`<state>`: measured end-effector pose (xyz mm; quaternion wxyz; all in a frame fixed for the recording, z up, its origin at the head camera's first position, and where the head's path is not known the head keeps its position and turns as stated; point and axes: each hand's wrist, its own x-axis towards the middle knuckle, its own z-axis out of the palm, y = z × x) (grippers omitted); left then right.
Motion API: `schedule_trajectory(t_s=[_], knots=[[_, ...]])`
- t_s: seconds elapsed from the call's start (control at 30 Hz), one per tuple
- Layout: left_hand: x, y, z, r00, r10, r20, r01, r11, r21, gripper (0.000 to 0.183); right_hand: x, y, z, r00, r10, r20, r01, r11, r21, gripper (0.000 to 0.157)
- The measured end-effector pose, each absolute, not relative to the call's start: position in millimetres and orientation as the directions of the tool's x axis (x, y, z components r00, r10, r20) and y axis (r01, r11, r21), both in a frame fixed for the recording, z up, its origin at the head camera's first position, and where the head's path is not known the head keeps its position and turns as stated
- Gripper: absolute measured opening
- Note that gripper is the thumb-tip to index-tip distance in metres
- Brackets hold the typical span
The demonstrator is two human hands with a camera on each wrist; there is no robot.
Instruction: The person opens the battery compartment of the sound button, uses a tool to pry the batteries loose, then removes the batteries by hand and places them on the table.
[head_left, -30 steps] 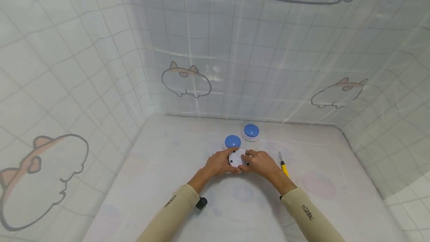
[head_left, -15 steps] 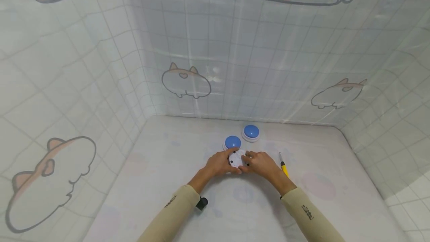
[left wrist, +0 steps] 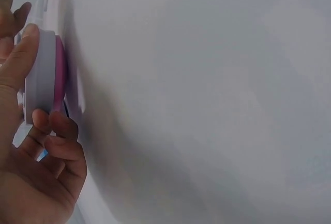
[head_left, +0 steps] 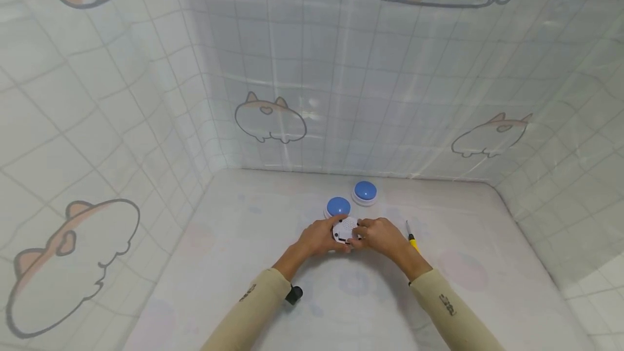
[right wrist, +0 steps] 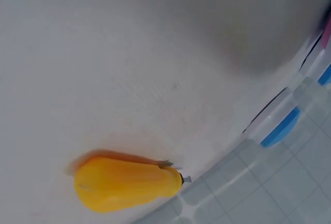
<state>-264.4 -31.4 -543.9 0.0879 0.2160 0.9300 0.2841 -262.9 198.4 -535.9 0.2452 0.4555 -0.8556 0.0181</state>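
A round buzzer button point(head_left: 344, 226) lies between my hands, its white back with speaker holes and dark feet turned up. In the left wrist view its white side point(left wrist: 42, 79) shows above a pink domed cap point(left wrist: 60, 74), which faces the table. My left hand point(head_left: 319, 236) holds the rim from the left, thumb and fingers on opposite sides. At the right, my right hand point(head_left: 377, 236) has its fingers curled at the back of the button. A dark slot, apparently an opened battery compartment, shows near the right thumb. What those fingertips pinch is partly hidden.
Two blue-capped buzzer buttons, a nearer one point(head_left: 338, 206) and a farther one point(head_left: 365, 191), stand just beyond my hands. A yellow-handled screwdriver point(head_left: 413, 242) lies beside my right wrist. Tile-patterned walls point(head_left: 322, 123) enclose the white table point(head_left: 244, 221) at back and sides.
A dark slot has appeared in the white back, which looked unbroken before. My right hand has shifted slightly; the left keeps its hold, and the blue buttons stay put.
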Motion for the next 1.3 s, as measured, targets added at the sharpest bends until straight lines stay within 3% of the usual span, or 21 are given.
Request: schedule_trajectory(t_s=[0.4,0.57,0.7,0.8,1.3], knots=[[-262,-29,-537,-0.898,0.438,-0.053,0.342,0.767,0.543,0.094,-257,199,-538,-0.549,-0.715,0.433,-0.758,0.645,0.104,0.039],[-263,-28,-538,-0.899,0.435,-0.051,0.346,0.777,0.526,0.094,-252,199,-533,-0.677,-0.641,0.361,-0.703,0.708,-0.063,0.042],[-263,-28,-539,-0.902,0.427,-0.057,0.339,0.785,0.518,0.094,-247,198,-531,-0.812,-0.539,0.223,-0.58,0.79,-0.201,0.045],[-263,-28,-539,-0.903,0.425,-0.058,0.336,0.787,0.518,0.095,-246,197,-531,-0.866,-0.475,0.159,-0.501,0.828,-0.253,0.045],[-262,-28,-541,-0.906,0.419,-0.048,0.332,0.779,0.532,0.094,-243,202,-538,-0.846,-0.482,0.23,-0.533,0.783,-0.32,0.03]])
